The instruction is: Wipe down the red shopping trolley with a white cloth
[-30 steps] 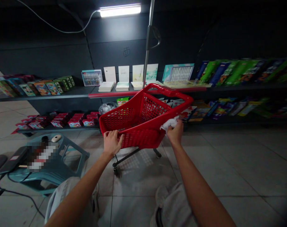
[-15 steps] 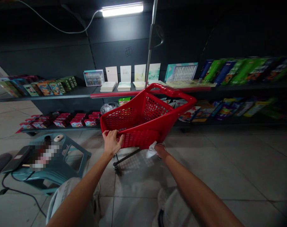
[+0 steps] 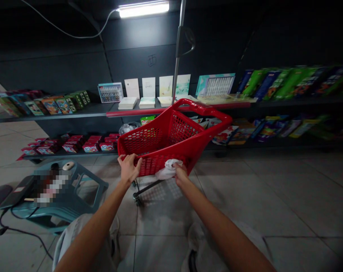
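A red plastic shopping cart (image 3: 157, 141) stands in front of me, its handle towards the upper right and its front end towards the left. My left hand (image 3: 128, 168) grips the top rim at the cart's front corner, fingers hooked over the edge. Against the near side wall, my right hand (image 3: 181, 173) presses a crumpled white cloth (image 3: 169, 169). Part of that cloth hangs below the hand along the lattice. The basket's visible inside holds no goods.
Behind the cart runs a dark shelf (image 3: 94, 110) with booklets (image 3: 148, 88), marker sets and snack bags (image 3: 284, 83). Red boxes (image 3: 72, 143) line the lower shelf. A blue-green stool (image 3: 88, 177) with a laptop-like device and cable is at left. A metal pole (image 3: 179, 49) rises behind the cart.
My right hand has moved left and up along the cart's side with the cloth. The left hand keeps its place on the rim.
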Demonstrator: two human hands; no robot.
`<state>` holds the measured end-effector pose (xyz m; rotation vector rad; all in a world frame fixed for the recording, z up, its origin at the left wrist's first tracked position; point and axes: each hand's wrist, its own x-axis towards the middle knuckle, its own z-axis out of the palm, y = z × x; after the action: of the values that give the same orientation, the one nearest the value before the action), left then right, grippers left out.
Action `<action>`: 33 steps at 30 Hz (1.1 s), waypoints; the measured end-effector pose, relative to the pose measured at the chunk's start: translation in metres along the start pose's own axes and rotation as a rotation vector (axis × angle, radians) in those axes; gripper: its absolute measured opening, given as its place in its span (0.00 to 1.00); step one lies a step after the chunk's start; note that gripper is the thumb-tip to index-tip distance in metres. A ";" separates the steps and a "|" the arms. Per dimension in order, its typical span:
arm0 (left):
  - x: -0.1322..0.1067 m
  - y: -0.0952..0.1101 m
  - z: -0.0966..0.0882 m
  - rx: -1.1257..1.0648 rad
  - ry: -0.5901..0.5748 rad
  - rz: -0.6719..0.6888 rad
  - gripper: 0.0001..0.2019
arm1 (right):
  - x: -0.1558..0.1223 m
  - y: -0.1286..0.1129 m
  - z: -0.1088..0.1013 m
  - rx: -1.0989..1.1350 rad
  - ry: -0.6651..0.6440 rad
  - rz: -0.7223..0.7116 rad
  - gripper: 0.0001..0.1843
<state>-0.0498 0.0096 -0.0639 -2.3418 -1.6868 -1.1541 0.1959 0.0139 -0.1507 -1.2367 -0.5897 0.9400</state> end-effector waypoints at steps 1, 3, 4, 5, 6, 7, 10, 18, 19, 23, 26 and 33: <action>0.001 -0.001 0.000 -0.005 0.003 -0.002 0.13 | 0.002 -0.007 -0.004 -0.027 0.082 -0.044 0.12; 0.002 -0.003 0.000 -0.012 0.011 -0.007 0.13 | 0.008 -0.026 -0.012 -0.135 0.245 -0.190 0.19; 0.002 -0.003 0.001 -0.013 0.017 -0.009 0.13 | 0.010 -0.037 -0.016 -0.201 0.294 -0.294 0.22; 0.002 -0.004 0.001 -0.013 0.024 -0.010 0.14 | 0.012 -0.049 -0.019 -0.266 0.308 -0.398 0.23; 0.001 -0.004 0.001 -0.013 0.030 -0.011 0.14 | 0.014 -0.059 -0.022 -0.324 0.292 -0.486 0.24; 0.001 -0.005 0.002 -0.014 0.035 -0.011 0.14 | 0.014 -0.068 -0.024 -0.384 0.279 -0.555 0.24; 0.001 -0.007 0.003 -0.018 0.033 -0.005 0.14 | 0.008 -0.080 -0.024 -0.502 0.232 -0.630 0.23; 0.002 -0.013 0.003 -0.031 0.015 0.006 0.12 | -0.032 -0.070 0.006 -0.644 -0.115 -0.728 0.20; 0.003 -0.015 0.002 -0.032 0.014 0.003 0.12 | -0.033 -0.074 0.007 -0.629 -0.128 -0.722 0.20; 0.011 -0.028 0.000 -0.037 -0.001 -0.028 0.16 | -0.026 -0.099 -0.006 -0.550 0.016 -0.641 0.17; 0.020 -0.042 -0.002 -0.026 -0.005 -0.065 0.19 | -0.008 -0.117 -0.030 -0.444 0.264 -0.561 0.16; 0.029 -0.058 0.004 0.081 0.109 -0.216 0.16 | 0.031 -0.130 -0.073 0.187 0.562 -0.439 0.18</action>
<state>-0.0919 0.0584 -0.0717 -2.0508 -1.9452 -1.1939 0.3072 -0.0038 -0.0485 -1.0769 -0.2939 0.2497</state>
